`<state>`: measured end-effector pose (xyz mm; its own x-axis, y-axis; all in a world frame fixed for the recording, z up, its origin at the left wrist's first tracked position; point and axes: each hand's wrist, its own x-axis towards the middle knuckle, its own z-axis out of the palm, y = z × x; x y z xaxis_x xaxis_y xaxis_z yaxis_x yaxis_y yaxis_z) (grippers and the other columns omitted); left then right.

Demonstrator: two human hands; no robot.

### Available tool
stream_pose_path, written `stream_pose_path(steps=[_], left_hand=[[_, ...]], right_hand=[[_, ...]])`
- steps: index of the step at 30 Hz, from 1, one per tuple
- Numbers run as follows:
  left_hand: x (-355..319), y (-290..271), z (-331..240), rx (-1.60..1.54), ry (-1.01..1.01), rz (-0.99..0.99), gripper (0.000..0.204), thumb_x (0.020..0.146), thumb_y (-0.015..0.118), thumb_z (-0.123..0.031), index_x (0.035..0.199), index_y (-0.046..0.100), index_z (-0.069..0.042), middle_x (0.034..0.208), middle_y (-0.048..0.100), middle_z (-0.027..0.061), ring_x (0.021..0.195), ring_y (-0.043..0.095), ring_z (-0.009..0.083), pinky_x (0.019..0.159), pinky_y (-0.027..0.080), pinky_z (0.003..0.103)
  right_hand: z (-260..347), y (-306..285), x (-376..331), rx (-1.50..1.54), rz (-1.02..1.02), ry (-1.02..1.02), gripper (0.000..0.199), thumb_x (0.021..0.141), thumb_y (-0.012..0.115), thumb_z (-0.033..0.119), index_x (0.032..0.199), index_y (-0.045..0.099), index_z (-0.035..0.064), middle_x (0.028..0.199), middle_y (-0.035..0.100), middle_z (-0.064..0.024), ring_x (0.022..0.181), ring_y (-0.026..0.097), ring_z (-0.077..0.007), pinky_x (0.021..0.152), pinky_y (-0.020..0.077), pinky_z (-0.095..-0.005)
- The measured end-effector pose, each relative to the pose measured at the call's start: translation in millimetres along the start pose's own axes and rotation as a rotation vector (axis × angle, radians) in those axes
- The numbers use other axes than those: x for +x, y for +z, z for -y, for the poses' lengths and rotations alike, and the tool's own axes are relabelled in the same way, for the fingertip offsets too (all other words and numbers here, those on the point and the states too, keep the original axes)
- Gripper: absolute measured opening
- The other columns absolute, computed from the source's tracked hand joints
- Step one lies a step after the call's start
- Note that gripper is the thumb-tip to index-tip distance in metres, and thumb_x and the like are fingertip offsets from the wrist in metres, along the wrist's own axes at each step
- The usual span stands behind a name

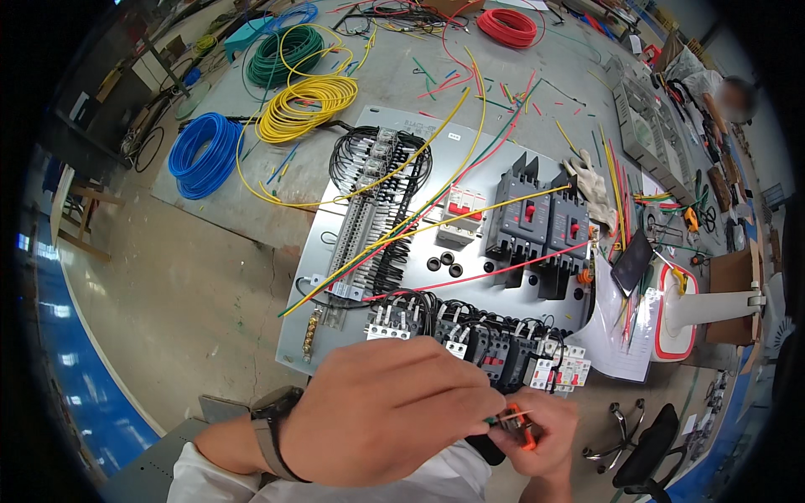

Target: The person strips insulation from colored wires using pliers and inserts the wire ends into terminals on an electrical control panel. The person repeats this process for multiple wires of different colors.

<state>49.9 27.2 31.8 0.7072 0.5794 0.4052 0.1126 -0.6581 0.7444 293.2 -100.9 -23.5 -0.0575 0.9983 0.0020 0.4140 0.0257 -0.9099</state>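
My left hand (386,415), with a watch on its wrist, reaches across in front of the mounting panel. Its fingertips are pinched on a thin wire (493,419) that looks green; most of it is hidden by the fingers. Close beside it, my right hand (543,426) is closed round orange-handled pliers (527,434). The pliers' jaws meet the wire at my left fingertips, where a thin copper-coloured strand (513,416) shows. Just beyond both hands is the panel (331,243), with a row of contactors (495,356) along its near edge.
Terminal blocks (356,230) with black wires line the panel's left side; dark circuit breakers (527,214) stand at right. Loose yellow, green and red wires (432,205) cross it. Blue (204,155), yellow (306,109), green (283,57) and red (506,28) coils lie beyond.
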Motion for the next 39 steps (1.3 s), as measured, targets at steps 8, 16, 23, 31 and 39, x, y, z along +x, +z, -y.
stream_pose_path(steps=[8, 16, 23, 31, 39], left_hand=[[3, -13, -2, -0.038, 0.054, 0.097, 0.030, 0.080, 0.089, -0.021, 0.105, 0.079, -0.007, 0.102, 0.075, 0.0047, 0.093, 0.071, 0.0251, 0.074, 0.057, 0.035], [2, -13, 5, -0.113, 0.134, 0.237, 0.031, 0.082, 0.088, -0.019, 0.109, 0.080, -0.006, 0.090, 0.074, 0.0036, 0.073, 0.066, 0.0208, 0.063, 0.050, 0.034], [0, -8, 2, -0.038, 0.107, 0.212, 0.035, 0.083, 0.088, -0.019, 0.115, 0.081, -0.007, 0.079, 0.070, -0.0010, 0.063, 0.060, 0.0167, 0.054, 0.040, 0.032], [-7, 4, 5, -0.116, 0.118, 0.172, 0.038, 0.083, 0.089, -0.016, 0.118, 0.079, -0.006, 0.080, 0.073, 0.0003, 0.060, 0.060, 0.0173, 0.054, 0.040, 0.032], [1, 3, -3, -0.198, 0.065, 0.236, 0.038, 0.084, 0.089, -0.014, 0.119, 0.078, -0.006, 0.085, 0.076, 0.0011, 0.060, 0.060, 0.0172, 0.053, 0.040, 0.032]], right_hand=[[-10, -2, -2, 0.274, 0.322, -0.076, 0.034, 0.074, 0.086, 0.010, 0.105, 0.075, 0.0006, 0.084, 0.069, -0.0108, 0.064, 0.063, -0.0264, 0.058, 0.0496, -0.0325], [-11, -5, 2, 0.288, 0.444, -0.085, 0.038, 0.075, 0.085, 0.008, 0.111, 0.075, 0.0013, 0.088, 0.070, -0.0112, 0.069, 0.066, -0.0291, 0.062, 0.0518, -0.0339], [-11, -15, 4, 0.259, 0.326, 0.008, 0.038, 0.079, 0.088, 0.015, 0.112, 0.074, 0.0013, 0.089, 0.070, -0.0098, 0.072, 0.065, -0.0242, 0.066, 0.0516, -0.0320], [-21, -16, -11, 0.522, 0.336, 0.150, 0.039, 0.086, 0.089, 0.022, 0.113, 0.073, -0.0019, 0.091, 0.071, -0.0083, 0.073, 0.063, -0.0192, 0.066, 0.0490, -0.0300], [-21, -10, -4, 0.577, 0.377, 0.050, 0.037, 0.087, 0.088, 0.016, 0.114, 0.072, -0.0040, 0.090, 0.069, -0.0091, 0.072, 0.061, -0.0177, 0.064, 0.0465, -0.0306]])
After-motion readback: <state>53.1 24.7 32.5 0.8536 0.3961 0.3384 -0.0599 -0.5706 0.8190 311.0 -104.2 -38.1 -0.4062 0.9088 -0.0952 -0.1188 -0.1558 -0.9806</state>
